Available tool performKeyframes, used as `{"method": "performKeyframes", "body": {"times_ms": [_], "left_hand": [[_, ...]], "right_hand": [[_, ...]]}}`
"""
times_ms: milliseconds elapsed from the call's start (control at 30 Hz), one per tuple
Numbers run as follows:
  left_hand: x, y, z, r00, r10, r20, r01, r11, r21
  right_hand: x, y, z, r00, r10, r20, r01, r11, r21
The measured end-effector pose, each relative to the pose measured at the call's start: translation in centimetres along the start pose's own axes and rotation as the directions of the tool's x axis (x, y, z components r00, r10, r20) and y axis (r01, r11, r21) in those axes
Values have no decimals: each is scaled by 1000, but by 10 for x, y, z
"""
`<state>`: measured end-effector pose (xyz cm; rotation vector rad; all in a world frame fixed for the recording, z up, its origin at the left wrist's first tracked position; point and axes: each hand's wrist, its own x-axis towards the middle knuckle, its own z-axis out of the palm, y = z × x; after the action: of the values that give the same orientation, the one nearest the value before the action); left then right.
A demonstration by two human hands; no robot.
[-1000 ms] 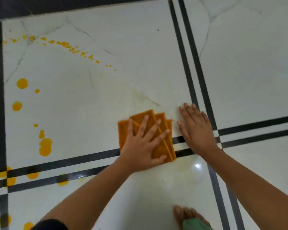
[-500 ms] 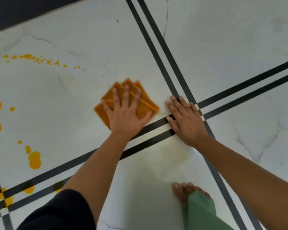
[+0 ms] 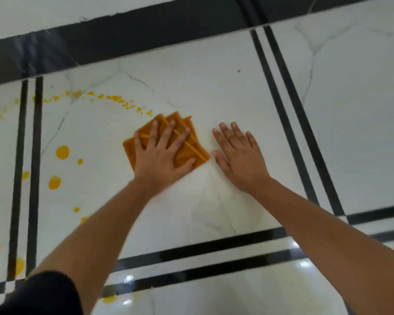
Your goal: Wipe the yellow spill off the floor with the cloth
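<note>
A folded orange cloth (image 3: 192, 147) lies on the white marble floor (image 3: 214, 87). My left hand (image 3: 162, 155) presses flat on the cloth with fingers spread. To the right of the cloth, my right hand (image 3: 239, 158) rests flat on the bare tile, holding nothing, its thumb close to the cloth's right corner. The yellow spill is scattered to the left: an arc of small drops (image 3: 116, 98) ends just beyond the cloth's far left edge, and bigger round drops (image 3: 62, 152) lie further left. More drops (image 3: 54, 182) run down toward the near left.
Paired black stripes cross the floor: one pair on the left (image 3: 35, 178), one on the right (image 3: 293, 133), one near me (image 3: 203, 248). A wide dark band (image 3: 146, 39) runs along the far side. A yellow blot (image 3: 110, 299) sits by my left sleeve.
My left hand has pushed the cloth away from me, off the near black stripes and up the tile to the end of the drop arc. My right hand followed. The foot is out of view.
</note>
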<state>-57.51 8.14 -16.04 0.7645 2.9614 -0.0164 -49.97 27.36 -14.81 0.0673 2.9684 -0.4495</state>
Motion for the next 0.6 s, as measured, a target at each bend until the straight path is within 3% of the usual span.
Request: {"method": "performKeyframes", "body": {"times_ms": [33, 133, 167, 300, 433, 600], "left_hand": [[15, -15, -3, 1000, -24, -5, 24, 1000, -5], [52, -43, -6, 933, -360, 14, 360, 927, -105], [51, -42, -5, 920, -393, 6, 391, 914, -107], [29, -46, -3, 971, -237, 0, 237, 970, -52], [49, -68, -10, 873, -482, 73, 487, 862, -143], [29, -63, -21, 854, -483, 193, 513, 842, -165]], "right_hand": [[13, -2, 0, 1000, 5, -11, -5, 1000, 3], [60, -10, -3, 1000, 1, -24, -1, 1000, -5], [75, -14, -4, 999, -30, -19, 29, 1000, -10], [124, -40, -2, 995, -102, 4, 102, 994, -35], [124, -47, 6, 997, -73, 21, 75, 990, -117], [123, -61, -5, 997, -49, 61, 56, 991, -124]]}}
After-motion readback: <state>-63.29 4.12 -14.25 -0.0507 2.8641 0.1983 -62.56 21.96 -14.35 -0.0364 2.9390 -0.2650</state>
